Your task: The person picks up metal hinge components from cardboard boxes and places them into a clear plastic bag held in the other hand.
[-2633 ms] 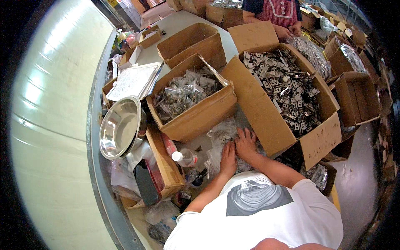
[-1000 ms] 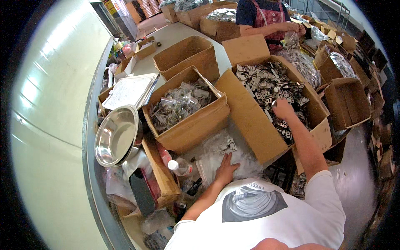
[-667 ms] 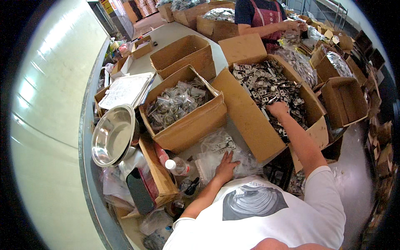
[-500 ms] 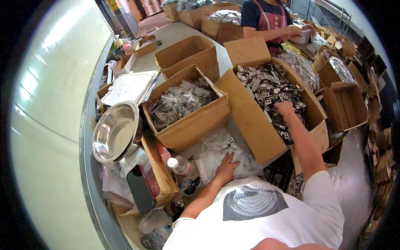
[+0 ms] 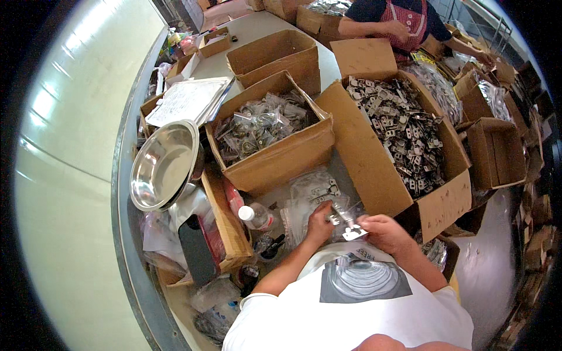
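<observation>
Metal glinted between my hands: a small bright hinge piece (image 5: 353, 232) sat pinched in the fingers of my right hand (image 5: 381, 231), close in front of my chest at the near edge of the tabletop (image 5: 266, 26). My left hand (image 5: 319, 222) was just beside it, its fingers closed on a clear plastic bag (image 5: 313, 196) holding another metal part, with that bag lying on a small heap of the same bags between the boxes. The two hands nearly met over the heap.

To my right stood a large open cardboard box (image 5: 374, 169) filled with loose metal hinge pieces, its near flap hanging down. Further off and to the left, a second cardboard box (image 5: 281, 161) held bagged parts. Left of that rested a shiny steel bowl (image 5: 164, 164), tilted against the boxes, with a stack of papers (image 5: 187, 99) beyond it. A small plastic bottle (image 5: 253, 215) with a white cap lay near my left forearm. At the far side of the tabletop another person in a red checked apron (image 5: 404, 23) worked with their own hands among more cartons.
</observation>
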Demonstrator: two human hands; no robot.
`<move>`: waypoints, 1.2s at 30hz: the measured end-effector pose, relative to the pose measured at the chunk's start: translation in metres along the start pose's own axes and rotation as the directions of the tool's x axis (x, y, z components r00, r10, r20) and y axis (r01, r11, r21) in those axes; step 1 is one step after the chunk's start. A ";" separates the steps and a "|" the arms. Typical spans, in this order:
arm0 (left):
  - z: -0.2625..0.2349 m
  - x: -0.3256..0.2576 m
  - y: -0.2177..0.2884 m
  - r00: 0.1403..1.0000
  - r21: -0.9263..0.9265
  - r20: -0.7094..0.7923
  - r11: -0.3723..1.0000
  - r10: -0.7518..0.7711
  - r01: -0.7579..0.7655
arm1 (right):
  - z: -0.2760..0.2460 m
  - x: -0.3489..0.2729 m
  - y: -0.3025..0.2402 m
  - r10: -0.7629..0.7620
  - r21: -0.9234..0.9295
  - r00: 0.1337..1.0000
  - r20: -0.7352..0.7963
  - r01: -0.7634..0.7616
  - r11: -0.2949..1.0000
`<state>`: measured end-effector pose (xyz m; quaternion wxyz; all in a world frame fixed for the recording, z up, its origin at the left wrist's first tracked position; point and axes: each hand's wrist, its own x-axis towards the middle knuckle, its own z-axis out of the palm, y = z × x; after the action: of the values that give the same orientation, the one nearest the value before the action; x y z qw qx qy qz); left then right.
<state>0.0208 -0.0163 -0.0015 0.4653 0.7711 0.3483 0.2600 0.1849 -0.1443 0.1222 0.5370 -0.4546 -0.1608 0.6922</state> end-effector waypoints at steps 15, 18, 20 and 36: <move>0.005 -0.009 0.005 0.888 0.192 0.169 0.870 0.427 -0.455 | -0.042 0.094 0.089 -0.158 -0.597 0.855 -0.494 -0.202 0.777; 0.010 -0.010 0.005 0.892 0.179 0.200 0.880 0.406 -0.441 | -0.037 0.109 0.090 -0.241 -0.735 0.865 -0.440 -0.193 0.650; 0.013 -0.009 0.005 0.911 0.143 0.158 0.904 0.381 -0.402 | -0.011 0.106 0.068 -0.041 -0.361 0.912 -0.408 -0.120 0.925; 0.005 -0.006 -0.015 0.971 0.426 0.236 0.894 0.036 -0.137 | -0.024 0.062 -0.159 -0.717 -0.987 0.680 -0.153 -0.140 0.079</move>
<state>0.0165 -0.0189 -0.0182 0.3031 0.8951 0.3088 0.1074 0.2985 -0.0365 0.1937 0.2659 -0.8376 -0.4706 0.0795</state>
